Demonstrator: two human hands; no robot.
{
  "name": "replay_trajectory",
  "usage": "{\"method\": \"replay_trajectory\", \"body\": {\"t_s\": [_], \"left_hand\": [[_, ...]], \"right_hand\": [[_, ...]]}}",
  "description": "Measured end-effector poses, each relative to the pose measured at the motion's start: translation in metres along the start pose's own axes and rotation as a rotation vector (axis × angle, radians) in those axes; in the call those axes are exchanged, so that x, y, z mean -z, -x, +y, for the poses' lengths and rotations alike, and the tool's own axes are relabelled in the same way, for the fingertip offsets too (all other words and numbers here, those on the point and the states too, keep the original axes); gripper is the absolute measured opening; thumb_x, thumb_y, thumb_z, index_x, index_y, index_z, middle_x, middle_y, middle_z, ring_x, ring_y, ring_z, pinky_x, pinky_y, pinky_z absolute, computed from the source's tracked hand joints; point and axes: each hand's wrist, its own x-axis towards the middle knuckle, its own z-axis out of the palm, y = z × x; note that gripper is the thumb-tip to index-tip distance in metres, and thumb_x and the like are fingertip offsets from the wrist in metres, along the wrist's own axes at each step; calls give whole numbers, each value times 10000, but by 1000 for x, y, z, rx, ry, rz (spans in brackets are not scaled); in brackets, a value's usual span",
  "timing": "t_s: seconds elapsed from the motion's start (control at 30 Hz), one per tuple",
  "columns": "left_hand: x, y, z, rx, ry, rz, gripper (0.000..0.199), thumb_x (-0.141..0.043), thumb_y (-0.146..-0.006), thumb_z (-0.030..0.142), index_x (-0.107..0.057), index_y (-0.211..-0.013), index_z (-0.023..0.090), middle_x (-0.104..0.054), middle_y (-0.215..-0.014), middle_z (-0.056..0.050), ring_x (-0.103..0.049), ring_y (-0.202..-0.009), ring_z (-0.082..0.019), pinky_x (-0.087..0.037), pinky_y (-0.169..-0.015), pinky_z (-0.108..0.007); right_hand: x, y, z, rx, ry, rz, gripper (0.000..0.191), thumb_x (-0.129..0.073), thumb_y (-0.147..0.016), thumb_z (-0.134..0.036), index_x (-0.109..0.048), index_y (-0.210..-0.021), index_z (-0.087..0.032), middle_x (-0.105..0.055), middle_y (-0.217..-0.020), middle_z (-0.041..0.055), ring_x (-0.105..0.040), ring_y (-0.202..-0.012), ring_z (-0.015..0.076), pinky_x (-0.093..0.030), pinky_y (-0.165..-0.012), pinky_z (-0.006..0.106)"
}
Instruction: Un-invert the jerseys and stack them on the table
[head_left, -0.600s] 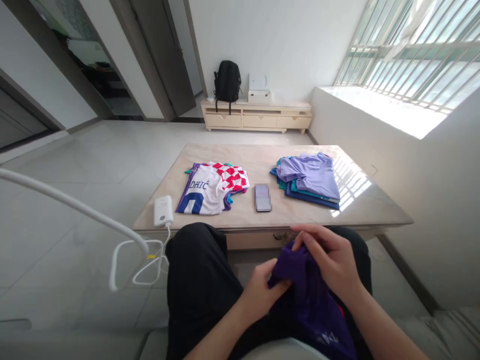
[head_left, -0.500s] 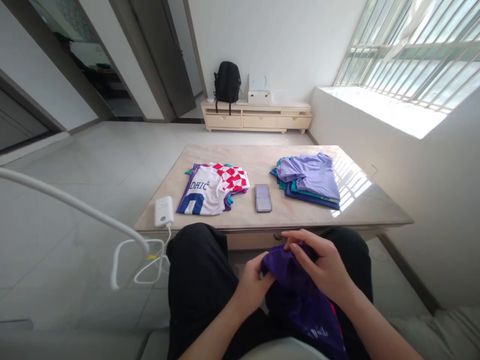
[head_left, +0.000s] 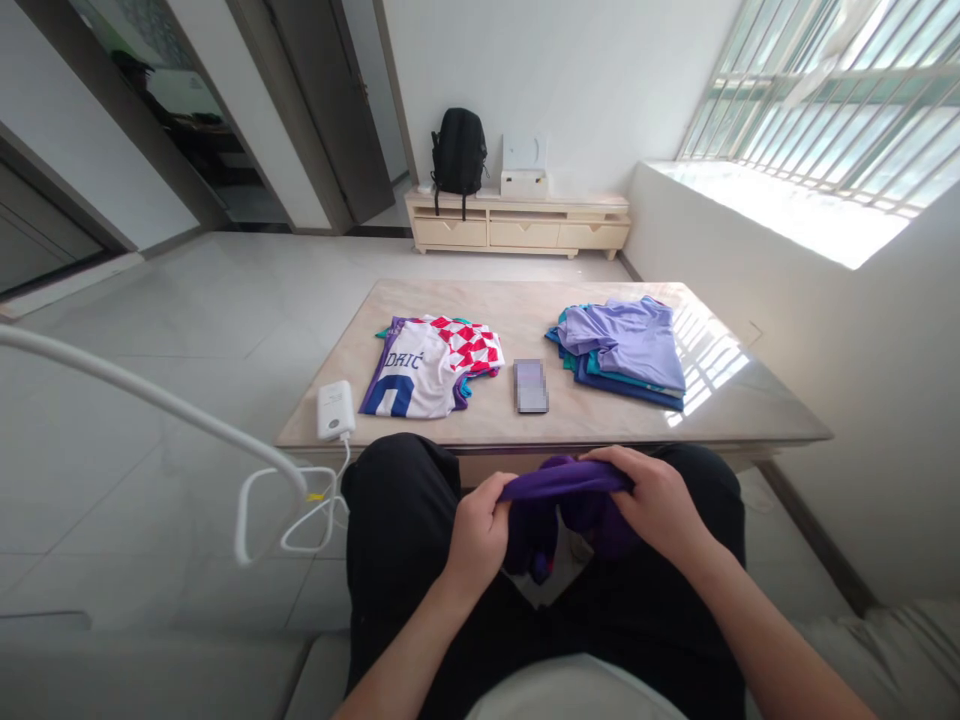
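Both hands grip a purple shirt (head_left: 559, 500) over the lap. The left hand (head_left: 478, 532) is curled shut on the left end of the cloth, fingers wrapped over its top edge. The right hand (head_left: 654, 500) pinches the right end, fingers folded down over the fabric. Between them the top edge of the shirt runs as a taut band, and the rest hangs bunched below, with a pale patch showing under it. The shirt is off the table (head_left: 750, 420), held just before its near edge, above the black trousers (head_left: 405, 510).

On the table, a phone (head_left: 530, 385) lies flat near the middle. To its left lies a pile of jerseys (head_left: 431, 365), a white one with blue lettering on top and a red-and-white checked one beside it. To the right of the phone lies a stack of shirts (head_left: 622, 345) with a lilac one on top. A white charger (head_left: 335, 408) sits at the table's near left corner, and its cable (head_left: 300, 510) loops down beside the left knee. Against the far wall stands a low cabinet (head_left: 517, 225) bearing a black backpack (head_left: 459, 155) and a white box (head_left: 524, 180).
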Motion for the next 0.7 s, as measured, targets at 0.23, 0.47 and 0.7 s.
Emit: {"method": "replay_trajectory", "body": {"t_s": [0.23, 0.47, 0.7], "left_hand": [[13, 9, 4, -125, -96, 54, 212, -488, -974, 187, -698, -994, 208, -741, -960, -45, -698, -885, -207, -522, -813, -287], [26, 4, -4, -62, -114, 74, 127, -569, -959, 247, -685, -949, 195, -711, -902, -31, -662, -859, -189, -519, -825, -282], [7, -5, -16, -1, -92, -70, 329, -661, -906, 229, -655, -1235, 216, -619, -1317, -101, -573, -1265, -250, -441, -1116, -409]], "right_hand": [[17, -7, 20, -104, 174, 256, 485, -489, -723, -68, -711, -1109, -258, -743, -1141, 34, -694, -1058, 280, -523, -882, 364], [41, -3, 57, -293, 169, 286, 405, -528, -742, -168, -767, -1061, -240, -773, -1021, 55, -713, -975, 311, -531, -847, 394], [52, 1, 10, -295, -500, -262, 291, -584, -913, -304, -769, -1091, -169, -771, -926, 47, -703, -828, 231, -545, -702, 295]]}}
